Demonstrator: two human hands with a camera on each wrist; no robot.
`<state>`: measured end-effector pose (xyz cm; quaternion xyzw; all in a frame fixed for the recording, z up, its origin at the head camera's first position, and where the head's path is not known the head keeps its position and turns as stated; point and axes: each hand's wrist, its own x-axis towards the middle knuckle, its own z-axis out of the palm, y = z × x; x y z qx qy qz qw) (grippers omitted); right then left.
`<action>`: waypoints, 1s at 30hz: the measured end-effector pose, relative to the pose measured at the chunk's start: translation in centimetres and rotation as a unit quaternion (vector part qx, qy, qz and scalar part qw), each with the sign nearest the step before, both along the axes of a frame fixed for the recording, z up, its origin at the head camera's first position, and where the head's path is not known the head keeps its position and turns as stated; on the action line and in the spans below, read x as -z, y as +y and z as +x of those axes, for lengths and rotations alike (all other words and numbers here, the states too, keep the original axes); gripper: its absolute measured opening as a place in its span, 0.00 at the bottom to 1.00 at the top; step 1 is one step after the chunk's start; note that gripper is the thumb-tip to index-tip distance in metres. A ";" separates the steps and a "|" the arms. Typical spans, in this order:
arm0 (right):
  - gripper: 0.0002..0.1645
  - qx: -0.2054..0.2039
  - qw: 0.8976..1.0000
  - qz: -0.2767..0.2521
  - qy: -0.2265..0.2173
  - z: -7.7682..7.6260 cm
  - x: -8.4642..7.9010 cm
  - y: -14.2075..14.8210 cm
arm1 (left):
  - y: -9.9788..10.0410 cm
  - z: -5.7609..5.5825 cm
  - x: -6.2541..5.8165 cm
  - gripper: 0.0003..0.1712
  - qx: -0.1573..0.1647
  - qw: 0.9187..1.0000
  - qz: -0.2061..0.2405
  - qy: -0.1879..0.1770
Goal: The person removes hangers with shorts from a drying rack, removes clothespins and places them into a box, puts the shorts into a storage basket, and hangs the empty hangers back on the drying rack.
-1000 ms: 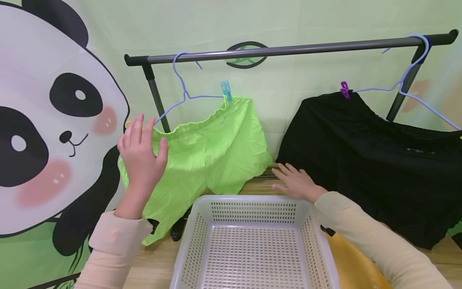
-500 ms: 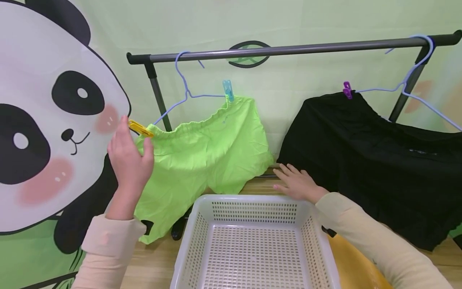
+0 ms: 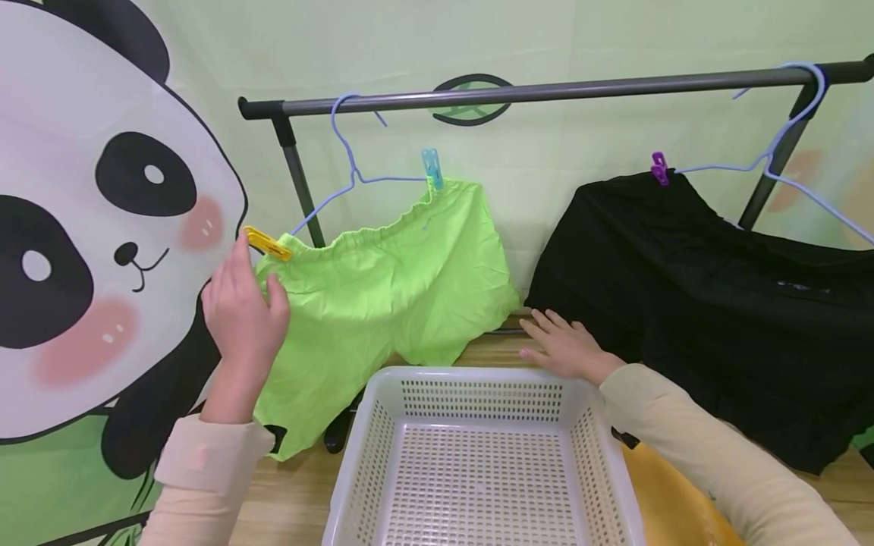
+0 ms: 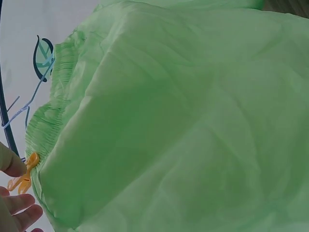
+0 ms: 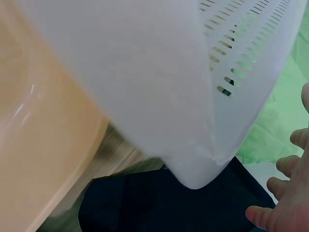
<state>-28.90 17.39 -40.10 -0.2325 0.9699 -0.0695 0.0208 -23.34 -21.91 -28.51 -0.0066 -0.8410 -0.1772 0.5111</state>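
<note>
Bright green shorts (image 3: 389, 288) hang from a blue hanger (image 3: 353, 176), with a light-blue clothespin (image 3: 432, 168) at one waistband corner and a yellow clothespin (image 3: 268, 244) at the other. Beside the yellow clothespin is my left hand (image 3: 247, 311), fingers extended and thumb apart. The left wrist view puts that clothespin (image 4: 28, 170) between thumb and fingers; whether the thumb touches it I cannot tell. My right hand (image 3: 565, 347) is spread at the far right corner of the white perforated basket (image 3: 478, 373), holding nothing. Its fingers (image 5: 286, 186) also show in the right wrist view.
Black shorts (image 3: 710, 303) hang at the right, with a purple clothespin (image 3: 659, 168) on their hanger (image 3: 765, 155). A dark metal rail (image 3: 546, 92) carries both hangers. An orange basin (image 3: 672, 500) stands right of the basket on the wooden surface (image 3: 273, 504). A panda backdrop (image 3: 61, 303) is behind.
My left hand has moved left and slightly down, uncovering the yellow clothespin and the shorts' waistband corner. The right hand stays at the basket corner.
</note>
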 end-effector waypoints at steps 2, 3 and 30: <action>0.40 0.002 1.000 -0.003 -0.002 0.1 0.0 0.0 | -0.1 0.0 0.2 0.30 -0.004 1.000 -0.001 0.001; 0.39 0.003 1.000 -0.001 -0.003 0.1 -0.1 0.0 | -0.1 0.0 0.3 0.29 -0.008 1.000 -0.005 -0.001; 0.37 0.019 1.000 0.017 -0.015 -0.1 0.2 0.3 | 0.2 -1.3 0.7 0.11 -0.053 0.995 -0.061 0.052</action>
